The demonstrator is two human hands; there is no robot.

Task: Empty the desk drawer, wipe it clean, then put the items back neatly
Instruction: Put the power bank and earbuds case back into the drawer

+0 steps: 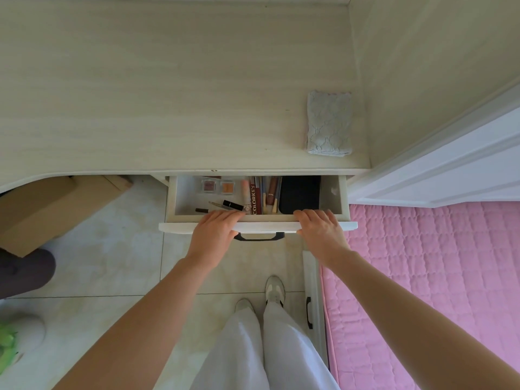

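Observation:
The white desk drawer (334,192) stands partly pulled out under the pale desk top (168,94). Inside lie two small eyeshadow pots (218,186), a row of lip glosses and pencils (260,197), a black case (299,194) and a black lipstick tube (232,204). My left hand (216,230) grips the drawer's front edge left of the black handle (259,236), fingers over the rim. My right hand (320,228) grips the same edge to the right. A folded grey cloth (329,123) lies on the desk at the right.
A cardboard box (42,209) sits under the desk at the left. A pink quilted bed (436,277) is at the right, with a white door (450,170) above it. A lower drawer front (311,305) stands by my feet on the tiled floor.

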